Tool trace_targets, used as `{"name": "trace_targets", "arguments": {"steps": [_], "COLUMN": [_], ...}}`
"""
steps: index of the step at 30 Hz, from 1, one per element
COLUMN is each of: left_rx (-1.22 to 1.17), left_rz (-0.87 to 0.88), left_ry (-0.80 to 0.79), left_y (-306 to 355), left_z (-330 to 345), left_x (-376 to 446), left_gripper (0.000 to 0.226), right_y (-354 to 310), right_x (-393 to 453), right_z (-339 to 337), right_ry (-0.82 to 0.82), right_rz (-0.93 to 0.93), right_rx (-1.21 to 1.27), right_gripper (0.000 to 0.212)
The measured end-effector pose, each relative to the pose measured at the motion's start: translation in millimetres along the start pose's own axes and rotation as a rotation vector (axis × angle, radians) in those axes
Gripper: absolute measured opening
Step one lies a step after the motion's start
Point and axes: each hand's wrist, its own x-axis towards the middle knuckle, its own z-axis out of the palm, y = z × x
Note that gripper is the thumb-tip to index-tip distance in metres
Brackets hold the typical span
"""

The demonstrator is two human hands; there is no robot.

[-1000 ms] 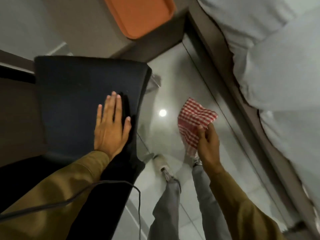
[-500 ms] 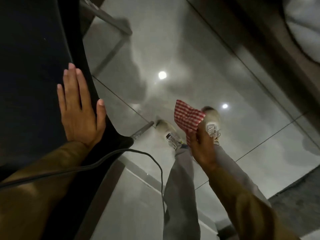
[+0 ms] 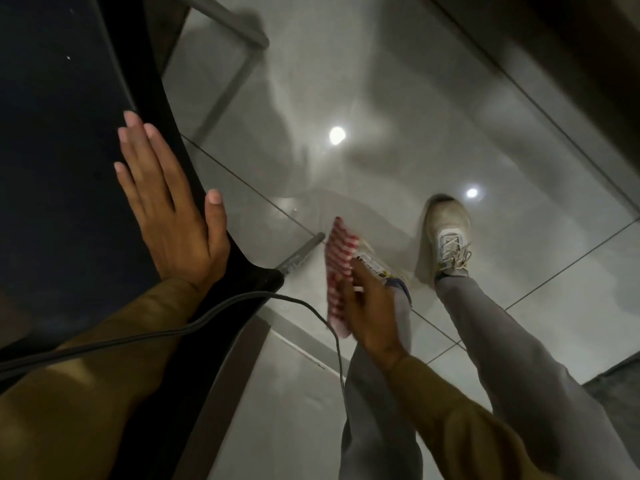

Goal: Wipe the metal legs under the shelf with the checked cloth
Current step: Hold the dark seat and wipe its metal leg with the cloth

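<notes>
Hands first: the left hand (image 3: 169, 209) lies flat and spread on the dark shelf (image 3: 62, 150), bracing, while the right hand (image 3: 372, 306) pinches the checked cloth (image 3: 337, 271), which hangs beside the shelf's corner — just short of the metal leg (image 3: 301, 252) slanting out below it. Judging by that, the wiping hasn't begun; next the cloth must reach under and wrap the leg. No readable writing anywhere.

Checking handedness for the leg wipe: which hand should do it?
Right. The right hand already holds the checked cloth close to the near metal leg. The left hand lies flat on the dark shelf top, bracing.
</notes>
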Motion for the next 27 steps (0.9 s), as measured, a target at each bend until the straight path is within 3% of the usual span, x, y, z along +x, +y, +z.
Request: {"name": "trace_targets", "arguments": {"steps": [3,5,10,15,19,23,27], "left_rx": [-0.005,-0.007,-0.017,-0.009,0.001,-0.003,0.0], "left_rz": [-0.004,-0.006,-0.01,-0.005,0.002,-0.004,-0.001], "left_ry": [0.009,0.002,0.02,0.041,0.033,0.024,0.025], "left_y": [-0.1,-0.6,-1.1,-3.8,-4.2,-7.3,-4.3], "left_z": [0.7,0.9,2.4,5.3,5.1,6.2,5.6], "left_x": [-0.4,-0.7,0.0,-1.4,-1.1,-2.3,-1.6], "left_gripper": [0.075,0.076,0.077,0.077,0.078,0.078,0.078], "right_y": [-20.8,-22.3,2.6,28.1,58.7,66.7,42.1], "right_x": [-21.9,-26.6,-8.1,20.3,64.6,102.0,86.8], "right_z": [32.8,49.1,77.2,98.1,110.8,112.2,112.9], "right_ry": [-0.261,-0.297,-0.22,-0.078,-0.087,-0.016,-0.069], "right_rz": [-0.03,-0.066,-0.047,-0.112,-0.058,0.23,0.335], "right_rx": [0.177,0.265,0.439,0.27,0.185,0.273,0.41], "right_gripper": [0.031,0.039,0.046,0.037,0.05,0.015,0.018]}}
